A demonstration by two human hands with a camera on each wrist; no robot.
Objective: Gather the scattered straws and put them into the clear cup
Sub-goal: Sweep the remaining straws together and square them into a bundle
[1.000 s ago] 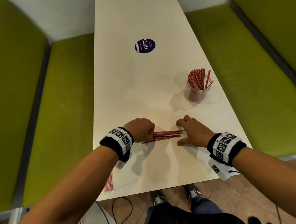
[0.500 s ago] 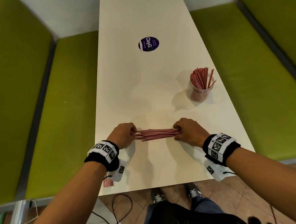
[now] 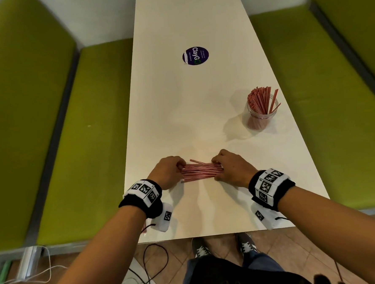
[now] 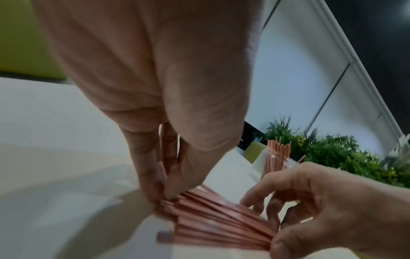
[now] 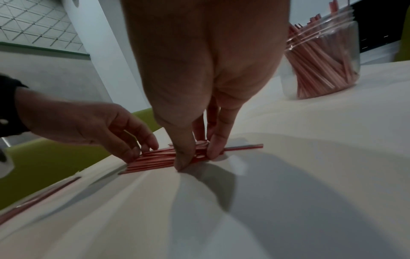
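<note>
A bundle of thin red straws (image 3: 202, 172) lies flat on the white table (image 3: 180, 111) near its front edge. My left hand (image 3: 180, 167) pinches the bundle's left end, and thumb and fingers (image 4: 155, 184) meet on the straws (image 4: 213, 215). At the right end my right hand (image 3: 217, 168) grips, its thumb (image 5: 183, 157) pressing down on the straws (image 5: 153, 161). The clear cup (image 3: 260, 115) stands upright far to the right, holding many straws; it also appears as the cup (image 5: 321, 57) in the right wrist view.
A few loose straws (image 3: 144, 229) lie at the table's front left edge, partly under my left wrist band, seen as loose straws (image 5: 37, 198). A round purple sticker (image 3: 195, 55) sits mid-table. Green benches (image 3: 83, 148) flank both sides. Cables lie on the floor.
My left hand slid to the bundle's left end. Both hands then closed in on the ends, so the straws now sit in a shorter, tighter bundle.
</note>
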